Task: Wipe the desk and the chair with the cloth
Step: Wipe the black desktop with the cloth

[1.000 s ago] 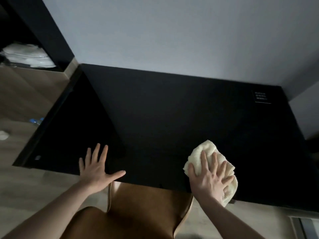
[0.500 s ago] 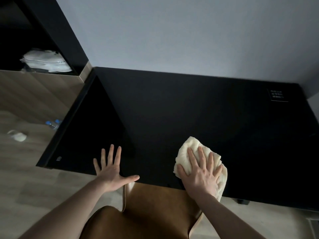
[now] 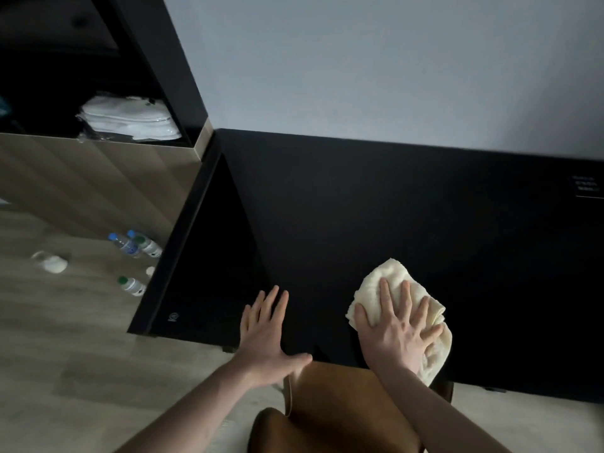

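Note:
A black desk (image 3: 376,207) fills the middle of the view against a pale wall. A cream cloth (image 3: 389,279) lies crumpled near its front edge. My right hand (image 3: 397,331) presses flat on the cloth with fingers spread. To the left, my left hand (image 3: 268,331) rests flat on the desk's front edge, fingers straight, holding nothing. A brown leather chair (image 3: 333,407) stands tucked under the desk between my arms, its back just below the desk edge.
A dark shelf unit with folded white towels (image 3: 127,119) stands at the left. Several water bottles (image 3: 137,245) and a small white object (image 3: 54,263) lie on the wood floor by the desk's left end. A dark label (image 3: 586,186) sits at the desk's far right.
The view has swung left, showing more of the shelf and the floor. My right hand and the cloth have slid left along the desk's front edge; my left hand stays flat.

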The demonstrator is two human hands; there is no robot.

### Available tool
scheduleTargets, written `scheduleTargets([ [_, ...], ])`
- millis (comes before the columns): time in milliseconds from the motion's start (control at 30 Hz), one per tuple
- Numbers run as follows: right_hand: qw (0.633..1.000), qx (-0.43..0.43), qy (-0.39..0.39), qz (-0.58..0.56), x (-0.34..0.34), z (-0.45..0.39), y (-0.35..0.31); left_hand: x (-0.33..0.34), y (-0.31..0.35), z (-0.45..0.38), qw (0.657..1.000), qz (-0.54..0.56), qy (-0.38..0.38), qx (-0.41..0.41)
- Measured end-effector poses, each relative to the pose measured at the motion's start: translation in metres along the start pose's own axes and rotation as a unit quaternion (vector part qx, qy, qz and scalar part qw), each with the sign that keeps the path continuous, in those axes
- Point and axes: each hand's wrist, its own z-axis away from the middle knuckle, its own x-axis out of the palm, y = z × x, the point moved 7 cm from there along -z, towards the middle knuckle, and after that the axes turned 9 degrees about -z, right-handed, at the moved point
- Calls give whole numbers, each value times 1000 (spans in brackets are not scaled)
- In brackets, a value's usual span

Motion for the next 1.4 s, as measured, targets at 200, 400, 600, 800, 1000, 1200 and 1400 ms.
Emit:
scheduleTargets([
  [200, 998, -53, -32, -3, 44, 28, -111, -56, -166, 5, 991, 1, 94, -95],
  [400, 988, -132, -82, -8, 89, 60, -225, -52, -245, 11, 993, 76, -2, -91],
  [600, 967, -224, -120, 7, 128, 89, -312, -47, -254, 3, 993, 92, -11, -69],
  [800, 949, -285, -137, 7, 142, 104, -340, -54, -249, 9, 997, 67, -30, -10],
  [1000, 943, -291, -159, 6, 122, 103, -297, -49, -255, 6, 994, 78, -62, -47],
  [1200, 975, -189, -119, 7, 76, 78, -181, -55, -253, 6, 994, 77, -70, -38],
  [1400, 993, -60, -96, -7, 70, 79, -175, -54, -257, 5, 994, 76, -66, -36],
])
